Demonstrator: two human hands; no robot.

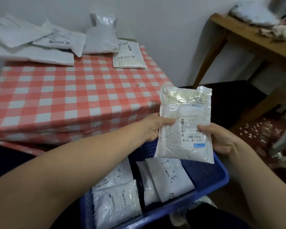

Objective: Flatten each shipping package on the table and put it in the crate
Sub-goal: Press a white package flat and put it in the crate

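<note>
Left hand (153, 127): thumb laid over the left edge of the shipping package (185, 124), fingers hidden behind it. Right hand (221, 139): thumb pressed on the right edge, fingers curled behind. The hands are kept apart, and the package is gripped between them.

Shipping package: white plastic mailer, held in the air at centre right of the frame, above the far part of the crate (221, 179). Its long axis is set nearly vertical in the picture. The torn, ragged end is turned to the top of the frame and the closed end to the bottom. Its label is seen upside down.

Crate: blue, perforated, at lower centre. Several flat mailers (168, 177) are laid inside.

Table (73, 96): covered in red-and-white checked cloth, at centre left. A heap of white packages (40, 40) is piled at its far edge, upper left, with one labelled package (128, 55) beside it.

Room: pale wall (163, 22) behind. A wooden bench (248, 35) is seen at upper right.
</note>
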